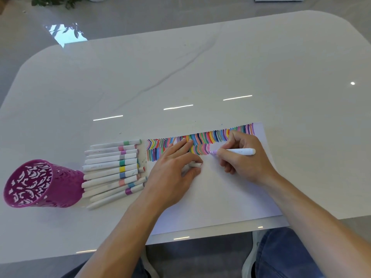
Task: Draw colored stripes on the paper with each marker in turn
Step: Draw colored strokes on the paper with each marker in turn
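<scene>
Nearest the viewer, below the grip, blue jeans (281,255) show under the white table's (220,77) edge, and both forearms reach up over it. The paper (210,197) lies on the table beneath both hands, bare on the side nearer than the grip.

The right hand (247,161) grips a white marker (239,151), fingers curled round its front end. The barrel points out to the right of the grip, and the lilac tip sits just left of it, touching the paper at the end of the lower row of stripes.

Just left of the tip, the left hand (172,167) rests on the sheet. It pinches a white cap (195,165) between thumb and forefinger, its other fingers stretched across the drawn marks.

Beyond the grip, the colored stripes (202,140) run in a band along the paper's far edge.

Well left of the grip, capped markers (112,171) lie side by side on the table, and a purple cut-out cup (40,183) touches their far ends.

Farthest off, past the table, leaves of a plant (56,2) show above the grey floor.
</scene>
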Available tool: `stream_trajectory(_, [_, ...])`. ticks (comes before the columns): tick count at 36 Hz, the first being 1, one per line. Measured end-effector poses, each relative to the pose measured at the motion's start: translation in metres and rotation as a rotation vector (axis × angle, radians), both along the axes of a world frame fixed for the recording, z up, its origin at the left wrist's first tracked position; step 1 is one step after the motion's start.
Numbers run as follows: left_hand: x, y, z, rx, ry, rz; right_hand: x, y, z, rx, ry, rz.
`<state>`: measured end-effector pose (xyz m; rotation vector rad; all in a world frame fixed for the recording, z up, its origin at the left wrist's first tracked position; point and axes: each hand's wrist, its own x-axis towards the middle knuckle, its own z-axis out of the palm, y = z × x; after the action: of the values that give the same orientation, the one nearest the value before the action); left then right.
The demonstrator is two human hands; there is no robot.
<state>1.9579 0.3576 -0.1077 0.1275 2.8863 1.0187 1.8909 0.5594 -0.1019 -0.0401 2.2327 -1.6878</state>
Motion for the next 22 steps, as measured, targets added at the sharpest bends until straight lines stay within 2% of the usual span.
stream_trajectory(9, [0.001, 0.0, 0.002, -0.026, -0.005, -0.008, 0.0, -0.001, 0.004, 0.043, 0.001, 0.006])
stream_trajectory(16, [0.001, -0.003, 0.009, -0.011, -0.035, 0.04, -0.003, 0.001, 0.011, -0.138, -0.014, -0.076])
stream_trajectory(22, [0.004, -0.004, 0.012, -0.004, 0.069, 0.119, 0.0, -0.004, 0.022, -0.206, 0.039, -0.068])
